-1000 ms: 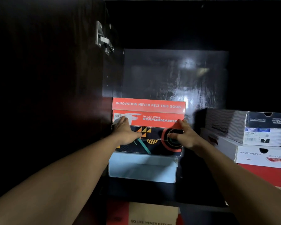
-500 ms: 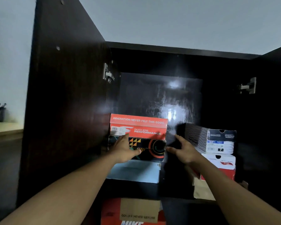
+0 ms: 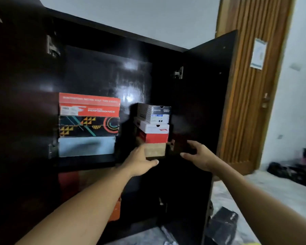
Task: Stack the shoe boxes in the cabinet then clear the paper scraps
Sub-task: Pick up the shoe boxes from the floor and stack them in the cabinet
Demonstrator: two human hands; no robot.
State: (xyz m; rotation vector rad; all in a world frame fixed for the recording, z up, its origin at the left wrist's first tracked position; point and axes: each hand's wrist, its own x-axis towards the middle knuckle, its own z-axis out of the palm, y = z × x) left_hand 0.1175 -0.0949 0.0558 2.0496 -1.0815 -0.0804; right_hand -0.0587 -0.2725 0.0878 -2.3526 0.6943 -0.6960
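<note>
Both hands have left the red-topped stack (image 3: 88,124) and swung across to the right one. The left hand (image 3: 141,161) sits at the brown box's (image 3: 155,150) left edge, fingers uncurled, thumb spread beneath it (contact is hard to judge). The right hand (image 3: 200,154) hovers open, holding nothing, just right of that box, lowest in the cabinet's (image 3: 95,68) right pile.

one head-worn view — close to the open cabinet (image 3: 99,55), facing forward and tilted, both forearms reaching in.
</note>
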